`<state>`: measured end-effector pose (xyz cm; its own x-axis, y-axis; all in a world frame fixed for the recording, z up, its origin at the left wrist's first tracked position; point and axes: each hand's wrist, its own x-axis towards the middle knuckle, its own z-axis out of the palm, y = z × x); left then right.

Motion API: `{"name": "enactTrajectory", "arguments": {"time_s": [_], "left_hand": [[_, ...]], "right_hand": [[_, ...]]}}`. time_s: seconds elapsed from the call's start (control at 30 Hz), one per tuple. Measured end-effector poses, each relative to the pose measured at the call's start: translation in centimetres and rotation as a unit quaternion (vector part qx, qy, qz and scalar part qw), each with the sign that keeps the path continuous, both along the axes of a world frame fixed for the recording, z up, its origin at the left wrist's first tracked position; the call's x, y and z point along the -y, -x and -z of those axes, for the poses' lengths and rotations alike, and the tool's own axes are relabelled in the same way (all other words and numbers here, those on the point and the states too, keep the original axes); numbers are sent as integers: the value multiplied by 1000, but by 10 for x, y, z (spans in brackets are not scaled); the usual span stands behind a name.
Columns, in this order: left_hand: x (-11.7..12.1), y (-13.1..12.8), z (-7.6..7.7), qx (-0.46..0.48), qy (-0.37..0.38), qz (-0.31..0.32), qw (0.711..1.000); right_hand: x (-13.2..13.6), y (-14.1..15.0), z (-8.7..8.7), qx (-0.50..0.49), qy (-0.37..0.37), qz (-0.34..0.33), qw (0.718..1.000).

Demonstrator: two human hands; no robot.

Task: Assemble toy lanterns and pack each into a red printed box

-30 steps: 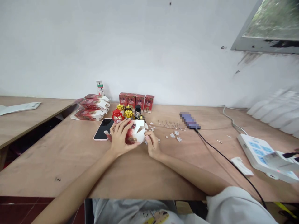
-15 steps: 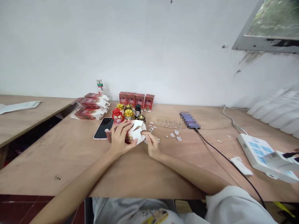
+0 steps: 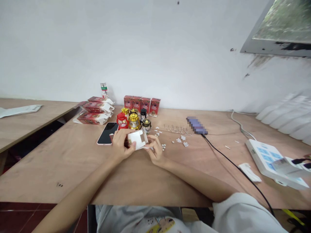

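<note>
And there's the left hand (image 3: 120,144) wrapped round the carton (image 3: 136,139), long axis crosswise, flapped end meeting the right hand (image 3: 156,151), whose pinch I can't confirm.

Two bare hands meet near the middle of the frame, a narrow gap between them: the left hand (image 3: 121,144) curls with its thumb (image 3: 132,148) extended toward the right, while the right hand (image 3: 155,151) bends its fingers (image 3: 152,141) leftward in a close grip. The left forearm (image 3: 82,187) slants up from the lower left, the right forearm (image 3: 194,176) from the lower right, both wrists angled inward
</note>
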<state>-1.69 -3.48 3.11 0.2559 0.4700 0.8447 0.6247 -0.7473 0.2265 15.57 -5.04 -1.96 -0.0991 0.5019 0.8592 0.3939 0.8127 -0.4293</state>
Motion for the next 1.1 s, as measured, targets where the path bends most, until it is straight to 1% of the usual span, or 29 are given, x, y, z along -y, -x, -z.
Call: {"name": "enactTrajectory", "arguments": {"time_s": [0.07,0.13,0.27,0.37,0.47,0.57,0.7,0.77,0.83,0.93,1.03,1.1], "left_hand": [[0,0,-1,-2,-2,-3,1000],[-1,1,-2,-3,-22,8,1000],[-4,1,-4,-27,-71,41,996],[-4,2,-4,-69,-73,31,994],[-4,3,-2,-73,-90,21,993],[-7,4,1,-78,-142,35,986],[-13,5,1,-111,-235,58,964],[-14,4,0,-126,-257,52,957],[-14,4,-1,-135,-253,44,957],[-10,1,-2,-136,-224,54,964],[-5,-3,-4,-134,-188,56,971],[-3,-5,-5,-131,-177,49,974]], "right_hand": [[1,1,-1,15,-29,-9,999],[3,1,-4,24,-49,-22,998],[5,-1,-9,39,-59,-19,997],[5,-1,-8,47,-70,-11,996],[5,-1,-6,46,-64,-4,997],[5,-1,-4,33,-53,-7,998],[2,0,2,-13,-44,-55,997],[-1,1,7,-46,-31,-79,995],[-4,2,12,-72,-11,-96,993],[-6,3,16,-95,39,-98,990],[-6,3,14,-111,77,-97,986],[-6,3,12,-122,83,-103,984]]}}
